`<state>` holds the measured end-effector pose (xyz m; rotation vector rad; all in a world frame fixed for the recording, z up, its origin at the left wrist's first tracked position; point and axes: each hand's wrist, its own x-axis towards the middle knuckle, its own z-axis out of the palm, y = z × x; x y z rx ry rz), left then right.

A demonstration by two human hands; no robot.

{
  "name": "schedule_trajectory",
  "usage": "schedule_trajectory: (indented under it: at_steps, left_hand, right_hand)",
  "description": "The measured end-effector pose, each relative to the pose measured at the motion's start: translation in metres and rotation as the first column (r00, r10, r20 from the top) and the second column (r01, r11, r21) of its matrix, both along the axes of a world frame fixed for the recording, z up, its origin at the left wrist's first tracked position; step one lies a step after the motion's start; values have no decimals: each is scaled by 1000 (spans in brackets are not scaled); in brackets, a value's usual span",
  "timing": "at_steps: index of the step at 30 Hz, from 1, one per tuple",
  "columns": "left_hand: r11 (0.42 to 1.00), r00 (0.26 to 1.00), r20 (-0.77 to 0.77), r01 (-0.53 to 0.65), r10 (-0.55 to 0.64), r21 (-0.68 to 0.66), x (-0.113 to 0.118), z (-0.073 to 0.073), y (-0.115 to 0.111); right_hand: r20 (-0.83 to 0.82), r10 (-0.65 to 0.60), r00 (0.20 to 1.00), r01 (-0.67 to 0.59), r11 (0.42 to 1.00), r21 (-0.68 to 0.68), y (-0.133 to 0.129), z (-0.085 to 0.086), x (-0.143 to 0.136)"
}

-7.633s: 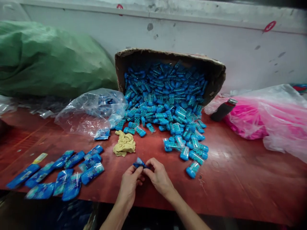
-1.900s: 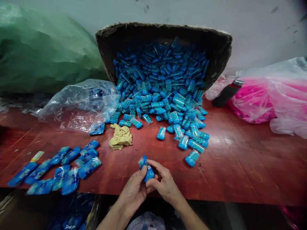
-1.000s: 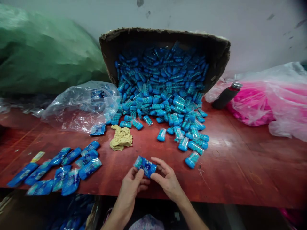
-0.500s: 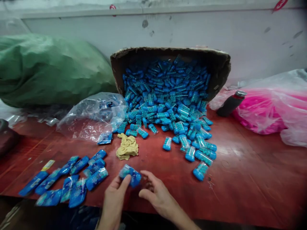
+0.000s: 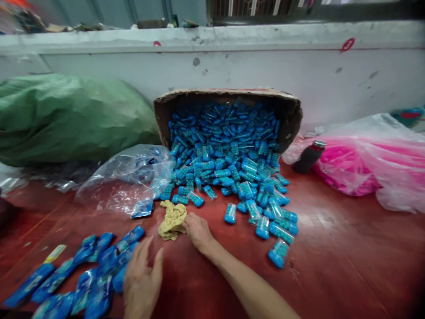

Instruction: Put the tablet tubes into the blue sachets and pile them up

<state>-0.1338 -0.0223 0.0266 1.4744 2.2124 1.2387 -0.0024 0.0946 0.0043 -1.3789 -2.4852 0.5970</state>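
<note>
My right hand (image 5: 198, 230) reaches to the right edge of a crumpled yellow cloth (image 5: 172, 220), its fingertips on the cloth. Lower left, my left hand (image 5: 142, 274) is spread with fingers apart, beside and partly over a group of blue printed packets (image 5: 86, 288) on the red table (image 5: 199, 283). Small clear bottles with blue caps and teal beads (image 5: 229, 164) spill from a tipped cardboard box (image 5: 294, 119) at the centre. Several bottles lie loose in front, one at the near right (image 5: 278, 253).
A clear plastic bag (image 5: 109, 181) lies left of the pile, with a large green sack (image 5: 73, 115) behind it. On the right are a dark flask (image 5: 309, 157) and pink material in clear plastic (image 5: 348, 170). A white wall (image 5: 116, 71) runs behind.
The blue packet has left my left hand, which moved left to the packets and opened. My right hand moved up to the yellow cloth. The view has tilted up.
</note>
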Motion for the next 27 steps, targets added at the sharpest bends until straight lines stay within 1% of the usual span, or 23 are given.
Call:
schedule_trajectory:
  at_steps: [1,3,5,6,7,9,10,11,13,15,17,19,21,23,25,27]
  left_hand:
    - [1000,1000,11,12,-12,-20,2,6,7]
    - [999,998,-35,-44,43,-12,-3,18,21]
    - [995,983,-156,-96,93,-16,-14,26,30]
    - [995,971,-227,-91,80,-39,-20,27,33]
    - [995,957,-289,-61,35,-84,-24,26,33]
    - [981,924,-367,39,-108,-191,-28,19,31]
    - [970,905,-389,87,-173,-227,-28,13,28]
    - [965,886,-415,118,-209,-235,-28,8,24]
    - [974,852,-480,138,-210,-181,-27,-2,17]
    - [980,828,-525,155,-197,-124,-28,-7,12]
    - [981,817,-543,168,-192,-93,-33,-8,11]
    - [981,822,-536,176,-192,-80,-40,-7,13]
    - [978,836,-509,191,-205,-82,-47,-6,17]
    - [974,852,-473,203,-226,-99,-50,-6,22]
    - [975,867,-446,186,-222,-123,-51,-10,28]
    - [979,874,-445,151,-195,-134,-49,-17,40]
  right_hand:
    - [8,14,1000,-14,1000,10,1,2,2]
    - [16,45,999,-46,998,42,8,10,2]
    - [12,87,996,-88,992,88,17,20,-7]
    - [9,119,993,-119,987,112,22,24,-15]
    - [6,160,987,-159,978,133,27,28,-25]
    - [8,261,965,-259,951,169,34,31,-49]
    - [11,312,950,-308,933,186,37,31,-61]
    - [15,354,935,-350,915,203,40,30,-72]
    - [23,403,915,-396,887,236,46,27,-93]
    - [29,416,909,-409,875,260,56,24,-111]
    - [32,424,905,-416,867,272,70,23,-126]
    - [28,444,895,-434,858,275,86,22,-138]
    - [19,473,881,-460,847,268,101,20,-145]
    - [3,499,867,-483,838,252,113,15,-146]
    - [-21,514,857,-496,837,232,121,9,-140]
    - [-50,521,852,-500,840,212,126,4,-128]
